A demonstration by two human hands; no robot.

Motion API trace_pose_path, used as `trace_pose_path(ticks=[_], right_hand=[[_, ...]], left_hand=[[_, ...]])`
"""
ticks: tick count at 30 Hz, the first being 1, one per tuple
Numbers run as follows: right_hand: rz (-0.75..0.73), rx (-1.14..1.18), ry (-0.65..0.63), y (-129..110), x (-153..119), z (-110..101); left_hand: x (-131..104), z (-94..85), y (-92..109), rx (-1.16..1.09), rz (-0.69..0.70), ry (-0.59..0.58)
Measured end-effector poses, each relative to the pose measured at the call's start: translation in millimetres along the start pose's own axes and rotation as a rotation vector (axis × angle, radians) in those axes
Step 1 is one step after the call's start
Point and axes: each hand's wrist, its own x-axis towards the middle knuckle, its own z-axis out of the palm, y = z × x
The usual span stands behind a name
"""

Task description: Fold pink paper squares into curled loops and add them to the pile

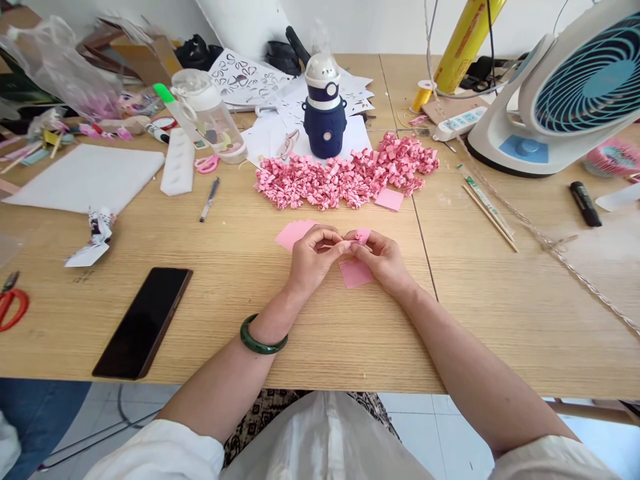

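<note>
My left hand (pixel 316 257) and my right hand (pixel 381 259) meet over the middle of the table, thumbs and fingertips pinched together on a small piece of pink paper (pixel 362 235). Its upper part looks curled, and the fingers cover the rest. Below the right hand lies a square pink paper sheet (pixel 355 274). Left of my left hand, a fanned stack of pink paper squares (pixel 294 233) rests on the wood. Beyond the hands spreads a long heap of small folded pink paper pieces (pixel 325 183). Another pink paper pad (pixel 389 199) sits at its front right edge.
A dark blue bottle (pixel 325 127) stands behind the heap, with a clear jug (pixel 213 120) to its left. At the right are a fan (pixel 530 143), wooden sticks (pixel 490 217) and a twisted cord (pixel 550 245). A phone (pixel 143 323) and red scissors (pixel 14 308) lie at the left.
</note>
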Motion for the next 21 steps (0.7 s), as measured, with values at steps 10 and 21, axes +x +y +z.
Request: trace_pose_path(ticks=[10,21], right_hand=[[0.006,0.027,0.075,0.0,1.2,-3.8],[0.007,-0.047,0.197,1.9,5.0,-3.9]], left_hand=[[1.9,0.7,5.3,-0.032,-0.014,0.050],[1.7,3.3,3.6,-0.128,-0.195,0.041]])
